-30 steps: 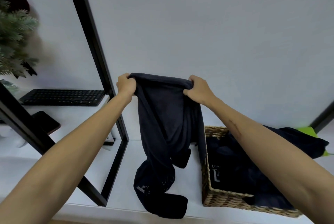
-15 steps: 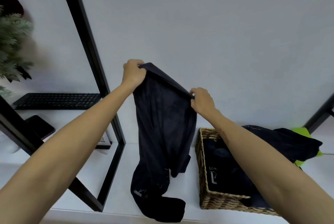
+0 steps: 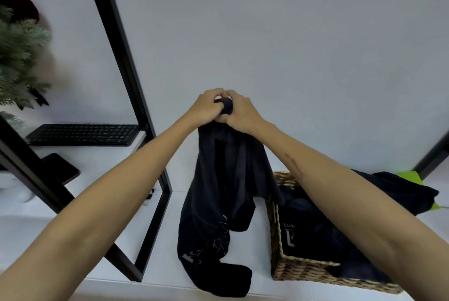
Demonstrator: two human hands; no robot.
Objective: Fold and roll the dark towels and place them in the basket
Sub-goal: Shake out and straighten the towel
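Both arms reach forward and the two hands meet in front of the pale wall, pressed against each other at the top of a dark towel (image 3: 218,193). The left hand (image 3: 206,108) has its fingers (image 3: 217,106) curled closed around the bunched upper edge of the cloth, and the right hand (image 3: 239,112) clamps the same bunch from the other side, so a small dark knob of fabric shows between them. From that grip the towel hangs in loose folds; its lower end reaches the white table (image 3: 155,257) and lies crumpled there near the front edge, with a small pale label visible on it. Just to the right of the hanging towel stands a woven basket (image 3: 277,247), which holds more dark cloth with light lettering on it; the right forearm crosses above the basket. Behind the basket another dark cloth (image 3: 398,191) lies heaped on the table over something bright green (image 3: 410,175). To the left a black metal frame (image 3: 126,77) slants across the view, and beyond it a black keyboard (image 3: 82,134) and a dark phone (image 3: 60,168) lie on the table beside a green plant (image 3: 19,57).
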